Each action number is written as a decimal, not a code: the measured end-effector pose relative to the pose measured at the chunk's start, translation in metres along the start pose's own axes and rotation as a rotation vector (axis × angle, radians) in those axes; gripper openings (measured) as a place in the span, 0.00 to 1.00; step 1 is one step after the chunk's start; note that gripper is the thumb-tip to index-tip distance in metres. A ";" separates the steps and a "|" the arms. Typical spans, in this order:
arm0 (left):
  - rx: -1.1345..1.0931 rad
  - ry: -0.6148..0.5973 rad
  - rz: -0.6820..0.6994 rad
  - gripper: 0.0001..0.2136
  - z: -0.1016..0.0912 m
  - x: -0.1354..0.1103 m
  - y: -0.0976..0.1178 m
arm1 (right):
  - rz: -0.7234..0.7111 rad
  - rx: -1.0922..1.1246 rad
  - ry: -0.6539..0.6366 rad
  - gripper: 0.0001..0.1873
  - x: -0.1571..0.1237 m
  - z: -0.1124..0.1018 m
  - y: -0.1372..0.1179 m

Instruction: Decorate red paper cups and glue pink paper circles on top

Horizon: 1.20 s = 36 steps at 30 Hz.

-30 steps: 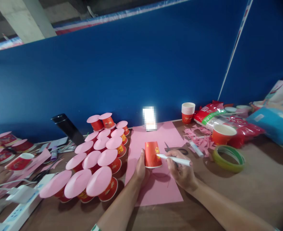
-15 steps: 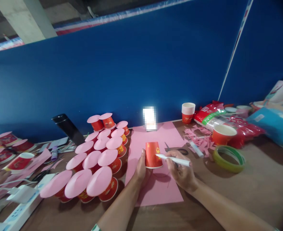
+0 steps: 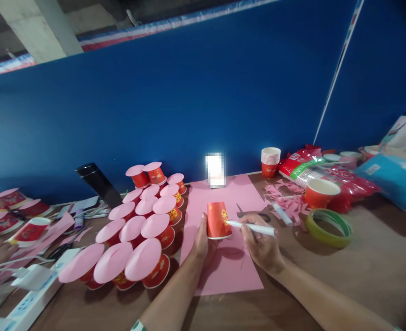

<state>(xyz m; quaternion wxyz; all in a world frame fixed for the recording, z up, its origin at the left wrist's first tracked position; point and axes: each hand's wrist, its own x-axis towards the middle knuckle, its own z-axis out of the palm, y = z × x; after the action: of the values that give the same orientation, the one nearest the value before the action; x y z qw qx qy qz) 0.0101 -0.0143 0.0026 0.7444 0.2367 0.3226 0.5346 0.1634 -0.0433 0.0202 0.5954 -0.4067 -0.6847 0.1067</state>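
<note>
An upside-down red paper cup (image 3: pixel 217 220) stands on a pink paper sheet (image 3: pixel 223 271) on the brown table. My left hand (image 3: pixel 202 243) grips the cup from its left side. My right hand (image 3: pixel 262 246) is closed on a white pen (image 3: pixel 253 227), whose tip touches the cup's right side near the rim. A curved pen line shows on the pink sheet just below the cup.
Several red cups capped with pink paper discs (image 3: pixel 140 230) crowd the left. Scissors (image 3: pixel 254 214) lie behind my right hand. Pink scraps (image 3: pixel 285 197), a tape roll (image 3: pixel 328 226), an open red cup (image 3: pixel 320 192), a cup stack (image 3: pixel 269 162) and red bags (image 3: pixel 313 168) sit right. A power strip (image 3: pixel 26 294) lies at the front left.
The cup and both hands shifted very slightly; the pen tip stays against the cup's right side.
</note>
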 end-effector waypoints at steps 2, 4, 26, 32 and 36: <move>-0.003 0.000 0.002 0.25 0.000 0.000 0.000 | -0.020 0.002 -0.004 0.04 0.001 0.000 -0.001; -0.004 -0.005 0.009 0.25 0.001 -0.002 0.000 | -0.024 0.011 -0.005 0.04 0.001 0.000 -0.001; -0.003 -0.037 0.034 0.24 -0.003 0.003 -0.006 | -0.043 0.022 -0.028 0.04 0.000 0.001 0.001; -0.015 -0.057 0.059 0.23 -0.003 0.003 -0.007 | -0.041 0.025 -0.034 0.04 -0.002 0.002 0.003; 0.000 -0.081 0.082 0.23 -0.001 0.002 -0.007 | -0.030 0.040 -0.045 0.04 -0.001 0.002 0.002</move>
<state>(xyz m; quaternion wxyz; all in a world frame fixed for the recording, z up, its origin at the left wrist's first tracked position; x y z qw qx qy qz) 0.0146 -0.0147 -0.0032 0.7343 0.2711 0.2821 0.5546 0.1624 -0.0422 0.0179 0.5895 -0.3818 -0.7015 0.1205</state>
